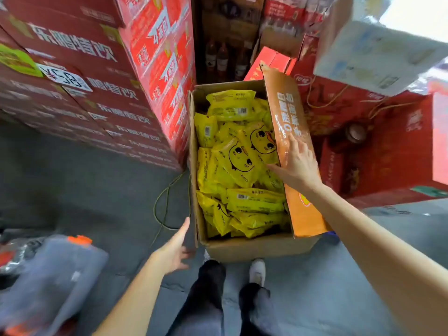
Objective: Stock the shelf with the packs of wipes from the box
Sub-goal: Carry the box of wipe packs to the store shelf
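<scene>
1 box (254, 248) held approx. dozen-plus wipe packs (242, 161), at 9 o'clock of R hand (299, 166), fingers flat on flap (286, 105); L hand (173, 251) hung loose, empty.

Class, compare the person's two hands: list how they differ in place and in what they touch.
The right hand rests on the orange flap of the box; the left hand is outside it, by its left wall. The right hand reaches farther from the body than the left hand. Both have straight fingers and hold nothing.

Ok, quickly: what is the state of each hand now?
Left hand: open, holding nothing, beside the box.
Right hand: open, fingers resting on the orange flap.
</scene>
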Demonstrator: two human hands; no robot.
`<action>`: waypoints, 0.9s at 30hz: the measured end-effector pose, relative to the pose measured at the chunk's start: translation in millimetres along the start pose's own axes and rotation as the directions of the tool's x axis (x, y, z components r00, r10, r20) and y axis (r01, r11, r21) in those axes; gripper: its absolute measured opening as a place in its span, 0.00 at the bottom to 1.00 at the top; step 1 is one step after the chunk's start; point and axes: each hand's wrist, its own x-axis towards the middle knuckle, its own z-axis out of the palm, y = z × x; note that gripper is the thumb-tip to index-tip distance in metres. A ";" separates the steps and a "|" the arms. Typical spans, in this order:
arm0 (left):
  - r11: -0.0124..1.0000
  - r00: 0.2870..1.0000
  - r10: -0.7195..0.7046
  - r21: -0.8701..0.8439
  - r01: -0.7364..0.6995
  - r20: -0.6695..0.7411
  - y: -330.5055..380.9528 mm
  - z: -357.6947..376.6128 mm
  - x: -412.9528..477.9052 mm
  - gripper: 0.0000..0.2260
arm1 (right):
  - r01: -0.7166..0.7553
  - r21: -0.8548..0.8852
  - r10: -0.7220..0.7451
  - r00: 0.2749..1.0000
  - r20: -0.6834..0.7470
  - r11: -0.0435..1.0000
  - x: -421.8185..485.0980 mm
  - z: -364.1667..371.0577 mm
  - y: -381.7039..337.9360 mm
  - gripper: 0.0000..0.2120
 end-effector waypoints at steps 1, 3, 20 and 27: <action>0.998 0.999 -0.010 -0.058 0.012 0.036 -1.7 2.3 3.1 0.43 | -0.017 0.011 0.017 1.000 -0.001 1.000 -0.6 1.6 1.0 0.46; 0.975 0.997 -0.006 -0.221 0.023 0.076 -0.3 5.8 7.3 0.42 | -0.067 0.039 0.067 0.998 0.000 0.997 -0.4 2.7 3.4 0.46; 0.389 0.973 -0.007 -0.897 -0.211 -0.233 4.0 -20.2 -6.1 0.36 | -0.235 0.309 0.262 0.964 -0.047 0.921 -10.2 -16.3 17.6 0.25; 0.326 0.979 0.040 -0.924 -0.202 -0.200 -4.6 -24.1 -12.5 0.27 | -0.228 0.267 0.241 0.970 -0.016 0.936 -8.8 -24.1 31.0 0.28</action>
